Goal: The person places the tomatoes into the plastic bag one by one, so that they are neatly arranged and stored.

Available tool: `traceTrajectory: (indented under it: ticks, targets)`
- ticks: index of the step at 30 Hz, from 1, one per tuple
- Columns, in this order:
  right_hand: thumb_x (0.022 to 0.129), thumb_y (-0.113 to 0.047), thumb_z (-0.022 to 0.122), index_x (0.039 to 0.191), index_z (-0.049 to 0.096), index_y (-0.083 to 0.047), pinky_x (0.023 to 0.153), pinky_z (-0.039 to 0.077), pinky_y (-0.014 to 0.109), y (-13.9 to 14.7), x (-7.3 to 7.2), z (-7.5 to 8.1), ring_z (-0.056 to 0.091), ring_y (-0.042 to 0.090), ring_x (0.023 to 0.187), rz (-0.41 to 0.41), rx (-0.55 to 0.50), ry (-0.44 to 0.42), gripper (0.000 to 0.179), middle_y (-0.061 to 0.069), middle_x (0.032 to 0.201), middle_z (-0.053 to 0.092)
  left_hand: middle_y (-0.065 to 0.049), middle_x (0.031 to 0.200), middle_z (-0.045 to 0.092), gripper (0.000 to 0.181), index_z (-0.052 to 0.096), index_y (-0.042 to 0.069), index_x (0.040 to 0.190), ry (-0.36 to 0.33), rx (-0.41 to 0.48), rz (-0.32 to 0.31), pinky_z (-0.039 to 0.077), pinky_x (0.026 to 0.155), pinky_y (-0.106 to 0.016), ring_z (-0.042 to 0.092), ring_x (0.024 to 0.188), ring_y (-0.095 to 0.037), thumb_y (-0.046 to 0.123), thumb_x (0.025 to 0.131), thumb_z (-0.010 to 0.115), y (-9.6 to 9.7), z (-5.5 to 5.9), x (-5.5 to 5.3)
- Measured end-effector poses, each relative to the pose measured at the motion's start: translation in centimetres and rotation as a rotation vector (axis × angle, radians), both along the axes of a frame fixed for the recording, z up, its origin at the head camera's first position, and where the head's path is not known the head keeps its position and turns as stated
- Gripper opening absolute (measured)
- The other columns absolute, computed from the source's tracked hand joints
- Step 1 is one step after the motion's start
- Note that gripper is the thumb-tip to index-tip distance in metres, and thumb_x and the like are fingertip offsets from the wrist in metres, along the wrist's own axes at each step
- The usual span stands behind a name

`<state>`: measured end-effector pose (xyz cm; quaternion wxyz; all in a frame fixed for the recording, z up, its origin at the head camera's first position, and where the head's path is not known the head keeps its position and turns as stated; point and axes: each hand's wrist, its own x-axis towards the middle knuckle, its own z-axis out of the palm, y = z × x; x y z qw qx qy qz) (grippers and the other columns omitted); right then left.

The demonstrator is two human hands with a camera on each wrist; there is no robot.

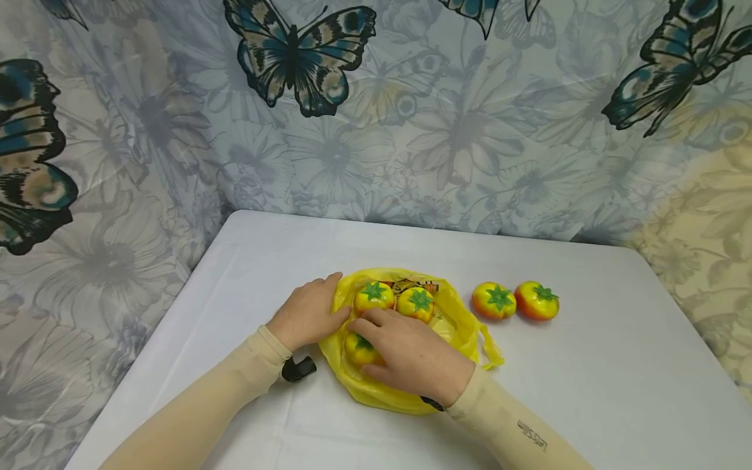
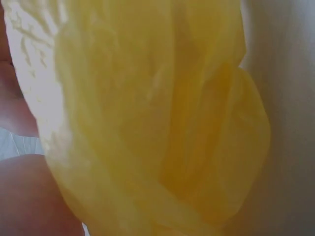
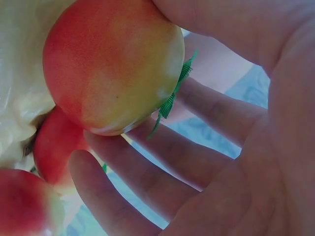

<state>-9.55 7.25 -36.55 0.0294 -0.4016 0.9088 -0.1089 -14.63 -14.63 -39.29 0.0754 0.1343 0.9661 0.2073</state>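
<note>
A yellow plastic bag (image 1: 452, 326) lies spread with its mouth facing up. My left hand (image 1: 311, 313) holds the bag's left rim; in the left wrist view yellow plastic (image 2: 147, 118) covers much of that hand. My right hand (image 1: 411, 352) reaches over the bag and grips a red-yellow toy tomato (image 1: 360, 351) with a green leafy top. Close up in the right wrist view, the thumb and fingers span this tomato (image 3: 113, 64). Two more toy tomatoes (image 1: 374, 297) (image 1: 416, 304) sit inside the bag, just beyond the right hand's fingers.
Two similar toy tomatoes (image 1: 493, 301) (image 1: 537, 301) rest side by side on the white table (image 1: 617, 365), right of the bag. A bag handle (image 1: 490, 349) trails toward them. A black device (image 1: 298, 369) shows under the left wrist. Patterned cloth (image 1: 458, 143) hangs behind the table.
</note>
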Motion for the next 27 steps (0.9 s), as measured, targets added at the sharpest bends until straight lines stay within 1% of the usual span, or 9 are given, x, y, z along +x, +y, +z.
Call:
traceTrajectory:
  ticks: [5, 12, 16, 22, 27]
  targets:
    - [0.098, -0.034, 0.081, 0.141, 0.065, -0.017, 0.099, 0.06, 0.037, -0.21, -0.08, -0.28, 0.066, 0.016, 0.114, 0.013, 0.002, 0.012, 0.049, 0.001, 0.131, 0.067, -0.027, 0.14, 0.069, 0.071, 0.044, -0.002, 0.161, 0.003, 0.0, 0.001, 0.06, 0.102, -0.054, 0.072, 0.119, -0.04, 0.036, 0.105, 0.066, -0.15, -0.08, 0.03]
    - [0.098, -0.035, 0.081, 0.141, 0.065, -0.017, 0.099, 0.06, 0.038, -0.23, -0.15, -0.57, 0.066, 0.016, 0.114, 0.014, 0.002, 0.012, 0.049, 0.001, 0.131, 0.067, -0.027, 0.138, 0.069, 0.069, 0.045, -0.002, 0.16, 0.011, 0.0, -0.008, 0.061, 0.1, -0.054, 0.073, 0.116, -0.04, 0.034, 0.105, 0.065, -0.19, -0.25, -0.08]
    - [0.098, -0.035, 0.08, 0.141, 0.065, -0.017, 0.1, 0.06, 0.037, -0.24, -0.13, -0.65, 0.066, 0.016, 0.114, 0.014, 0.008, 0.007, 0.049, 0.001, 0.131, 0.067, -0.027, 0.138, 0.069, 0.069, 0.045, -0.002, 0.16, 0.012, -0.002, -0.009, 0.061, 0.1, -0.053, 0.073, 0.116, -0.039, 0.034, 0.105, 0.065, -0.16, -0.28, -0.16]
    - [0.097, -0.034, 0.081, 0.14, 0.065, -0.016, 0.097, 0.06, 0.033, -0.32, -0.05, -0.75, 0.065, 0.015, 0.108, 0.015, 0.01, -0.003, 0.049, 0.001, 0.127, 0.066, -0.027, 0.137, 0.07, 0.068, 0.046, -0.003, 0.159, 0.021, -0.006, -0.011, 0.062, 0.099, -0.053, 0.073, 0.114, -0.039, 0.034, 0.105, 0.065, -0.17, -0.25, -0.13]
    - [0.098, -0.033, 0.081, 0.141, 0.065, -0.016, 0.099, 0.06, 0.033, -0.43, -0.16, -0.88, 0.065, 0.016, 0.109, 0.012, 0.02, -0.028, 0.049, 0.002, 0.129, 0.066, -0.027, 0.136, 0.07, 0.069, 0.047, -0.002, 0.159, 0.025, -0.003, -0.013, 0.062, 0.098, -0.054, 0.073, 0.113, -0.039, 0.034, 0.104, 0.065, -0.21, -0.27, -0.08]
